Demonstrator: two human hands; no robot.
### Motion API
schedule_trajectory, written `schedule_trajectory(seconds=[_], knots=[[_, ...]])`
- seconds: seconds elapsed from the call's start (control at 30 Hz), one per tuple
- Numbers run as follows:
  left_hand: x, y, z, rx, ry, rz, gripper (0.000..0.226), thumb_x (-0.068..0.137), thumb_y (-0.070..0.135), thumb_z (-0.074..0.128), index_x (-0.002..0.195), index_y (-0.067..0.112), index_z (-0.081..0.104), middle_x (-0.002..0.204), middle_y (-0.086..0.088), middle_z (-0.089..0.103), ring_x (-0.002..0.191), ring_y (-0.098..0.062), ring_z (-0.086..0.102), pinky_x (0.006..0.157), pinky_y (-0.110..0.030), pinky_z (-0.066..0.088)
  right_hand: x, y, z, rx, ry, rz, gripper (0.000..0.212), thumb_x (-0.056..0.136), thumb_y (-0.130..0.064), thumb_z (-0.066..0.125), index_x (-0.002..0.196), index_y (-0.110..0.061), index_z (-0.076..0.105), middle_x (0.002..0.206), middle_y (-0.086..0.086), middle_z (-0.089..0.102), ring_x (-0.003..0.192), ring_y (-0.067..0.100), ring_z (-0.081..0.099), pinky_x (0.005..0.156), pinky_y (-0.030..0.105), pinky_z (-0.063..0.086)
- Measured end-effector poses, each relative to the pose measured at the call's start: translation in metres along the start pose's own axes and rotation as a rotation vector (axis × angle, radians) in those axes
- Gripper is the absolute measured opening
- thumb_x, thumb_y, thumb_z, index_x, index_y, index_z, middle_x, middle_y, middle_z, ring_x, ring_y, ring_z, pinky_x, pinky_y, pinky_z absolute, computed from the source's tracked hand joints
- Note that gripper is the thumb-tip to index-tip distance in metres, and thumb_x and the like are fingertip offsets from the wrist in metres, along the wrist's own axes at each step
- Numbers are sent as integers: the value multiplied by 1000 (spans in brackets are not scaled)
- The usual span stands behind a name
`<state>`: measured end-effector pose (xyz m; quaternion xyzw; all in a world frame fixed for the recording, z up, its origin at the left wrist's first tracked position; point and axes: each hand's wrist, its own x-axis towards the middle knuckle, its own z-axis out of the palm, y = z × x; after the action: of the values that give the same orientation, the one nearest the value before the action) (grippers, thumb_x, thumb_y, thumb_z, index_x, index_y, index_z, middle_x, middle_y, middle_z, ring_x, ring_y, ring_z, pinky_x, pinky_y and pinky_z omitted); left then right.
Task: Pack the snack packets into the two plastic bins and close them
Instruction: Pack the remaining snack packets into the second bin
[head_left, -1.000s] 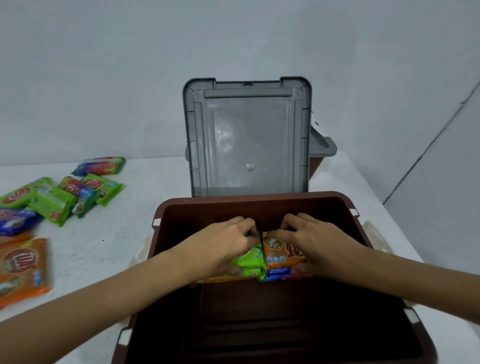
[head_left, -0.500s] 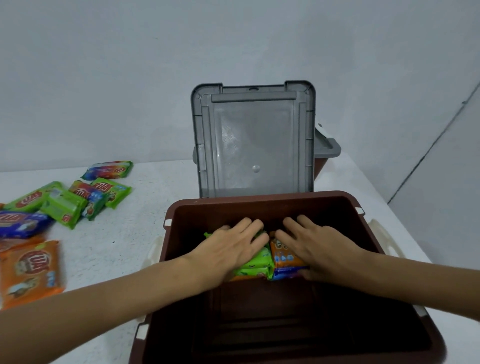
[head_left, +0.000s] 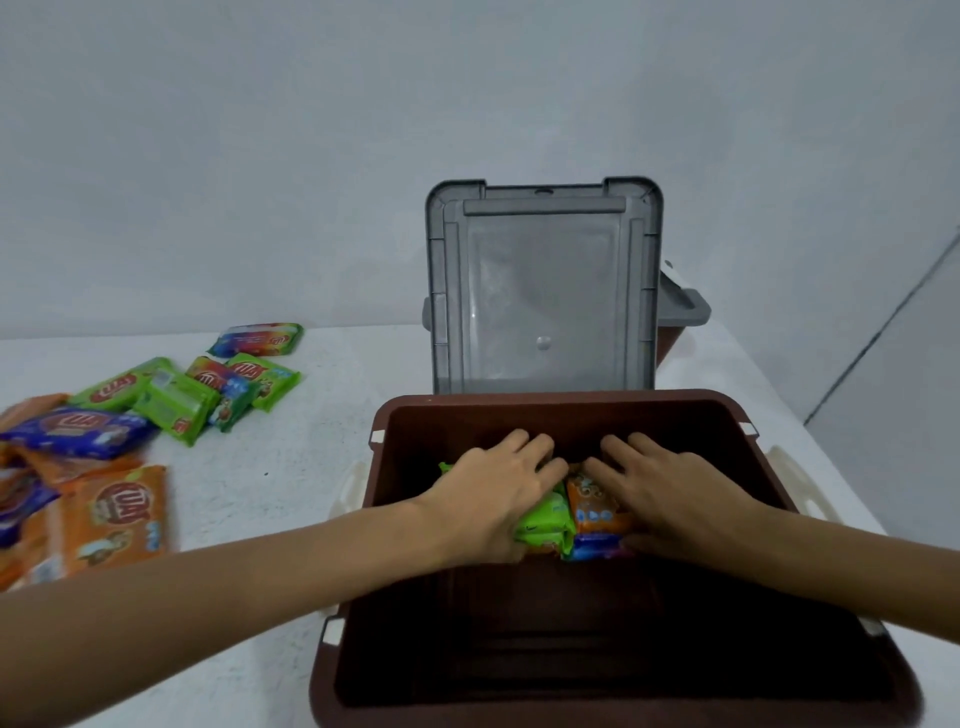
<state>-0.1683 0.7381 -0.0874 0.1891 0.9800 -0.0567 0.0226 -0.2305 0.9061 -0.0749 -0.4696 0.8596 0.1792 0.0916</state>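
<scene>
A brown plastic bin (head_left: 566, 402) stands open in front of me. Both my hands are inside it at the far end. My left hand (head_left: 493, 488) lies flat with fingers spread on a green packet (head_left: 545, 522). Beside it, my right hand (head_left: 670, 488) rests flat on an orange packet (head_left: 592, 506) that lies over a blue one (head_left: 595, 545). A grey lid (head_left: 543, 291) stands upright behind the bin. Further back, a second brown bin (head_left: 670, 338) with a grey top shows partly at the lid's right edge.
Loose snack packets lie on the white table (head_left: 270, 467) to the left: green ones (head_left: 171, 400), a blue one (head_left: 78, 431), orange ones (head_left: 109, 519) and a multicoloured one (head_left: 257, 340). A grey wall is behind. The table's right edge runs close to the bin.
My fingers went from curled over the packets' far edges to flat and spread on top of them. The view has shifted, so the bin now sits further right.
</scene>
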Motion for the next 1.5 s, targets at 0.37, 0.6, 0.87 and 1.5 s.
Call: schedule_trajectory(seconds=[0.37,0.6,0.87,1.5], knots=[[-5,-5,10,320,-179,96,93,79,12,65,146,8,0,152,-14,4,134,-30,18,100,-38,31,6,-17,14,-205,64,22,77,84,-43,59,138,-8,15,137,14,25,120,32,35,71,39,51],[-2,-12,8,108,-99,71,92,70,42,75,140,15,22,141,-4,24,125,-20,28,94,-33,38,5,-8,-2,-85,22,31,85,79,-51,63,142,-18,15,145,6,23,127,23,34,86,32,45],[-10,-36,-30,-320,101,-49,44,82,42,64,120,22,55,113,5,58,92,-8,56,74,-24,46,11,7,-58,119,120,0,31,85,-40,57,115,-31,55,110,-8,58,94,9,53,58,15,32],[-227,-303,14,-492,179,-1309,73,75,54,67,132,15,44,132,-13,48,119,-28,50,98,-40,42,276,-180,-179,510,471,-437,43,86,-23,56,128,-22,48,115,9,51,108,26,49,81,33,43]])
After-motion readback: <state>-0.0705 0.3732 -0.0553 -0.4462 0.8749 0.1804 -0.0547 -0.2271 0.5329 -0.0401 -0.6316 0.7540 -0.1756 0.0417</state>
